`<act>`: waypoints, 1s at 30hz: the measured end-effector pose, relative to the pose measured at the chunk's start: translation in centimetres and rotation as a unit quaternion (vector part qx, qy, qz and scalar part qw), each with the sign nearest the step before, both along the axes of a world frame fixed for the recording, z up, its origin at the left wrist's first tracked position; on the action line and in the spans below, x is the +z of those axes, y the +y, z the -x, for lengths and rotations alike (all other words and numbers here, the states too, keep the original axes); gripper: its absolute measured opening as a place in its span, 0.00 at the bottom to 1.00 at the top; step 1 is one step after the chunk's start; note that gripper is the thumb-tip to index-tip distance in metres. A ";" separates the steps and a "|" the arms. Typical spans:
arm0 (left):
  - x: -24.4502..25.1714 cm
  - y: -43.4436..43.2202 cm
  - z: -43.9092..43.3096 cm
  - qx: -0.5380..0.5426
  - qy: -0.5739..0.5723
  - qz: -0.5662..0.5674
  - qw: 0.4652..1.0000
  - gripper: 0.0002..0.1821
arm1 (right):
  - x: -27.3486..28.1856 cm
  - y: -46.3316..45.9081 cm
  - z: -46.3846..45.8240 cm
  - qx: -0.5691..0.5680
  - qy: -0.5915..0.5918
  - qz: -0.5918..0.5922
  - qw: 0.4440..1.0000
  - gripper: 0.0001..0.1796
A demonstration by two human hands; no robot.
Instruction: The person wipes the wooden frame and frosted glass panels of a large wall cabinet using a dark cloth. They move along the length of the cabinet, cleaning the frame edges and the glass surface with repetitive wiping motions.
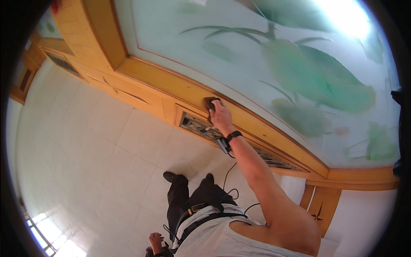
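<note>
My right hand (221,116) grips a dark brown cloth (210,103), which it presses against the yellow wooden ledge (160,81) below a painted glass panel (224,57). One end of the cloth hangs over the ledge's front edge. A black band with a small device (223,145) and a cable is strapped to that wrist. Low in the view, my left hand (156,239) hangs beside my body, its fingers loosely bent and apart, with nothing visible in them.
Below the ledge, a wooden front holds a metal grille (199,125) and a dark star inlay (117,91). Pale floor tiles (96,154) lie under my shoes (169,176). A loose black cable (226,175) runs from the wrist device towards my waist.
</note>
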State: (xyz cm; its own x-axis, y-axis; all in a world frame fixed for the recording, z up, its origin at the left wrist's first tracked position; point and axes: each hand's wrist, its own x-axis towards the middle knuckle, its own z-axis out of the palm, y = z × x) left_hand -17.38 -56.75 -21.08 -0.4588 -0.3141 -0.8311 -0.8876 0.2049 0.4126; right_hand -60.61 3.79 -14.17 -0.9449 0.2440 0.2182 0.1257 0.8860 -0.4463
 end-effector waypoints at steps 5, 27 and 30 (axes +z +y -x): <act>0.4 1.9 -0.8 -0.032 0.003 0.039 0.999 0.15 | 0.6 1.8 -3.3 0.033 0.014 0.005 0.999 0.16; 2.1 14.0 -3.7 -0.199 -0.006 0.035 0.979 0.15 | -2.3 34.2 -40.3 -0.319 0.094 -0.016 0.943 0.17; 1.2 13.9 -2.0 -0.212 0.024 -0.008 0.977 0.13 | -2.1 29.0 -34.1 -0.230 0.111 0.037 0.966 0.13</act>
State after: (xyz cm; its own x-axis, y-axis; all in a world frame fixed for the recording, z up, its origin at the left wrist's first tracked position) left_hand -15.37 -42.82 -19.92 -0.5837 -0.0748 -0.8085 -0.7040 0.5428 0.4580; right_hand -26.53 32.76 -16.30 -0.6654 0.6491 0.3687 0.3917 0.7240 -0.5679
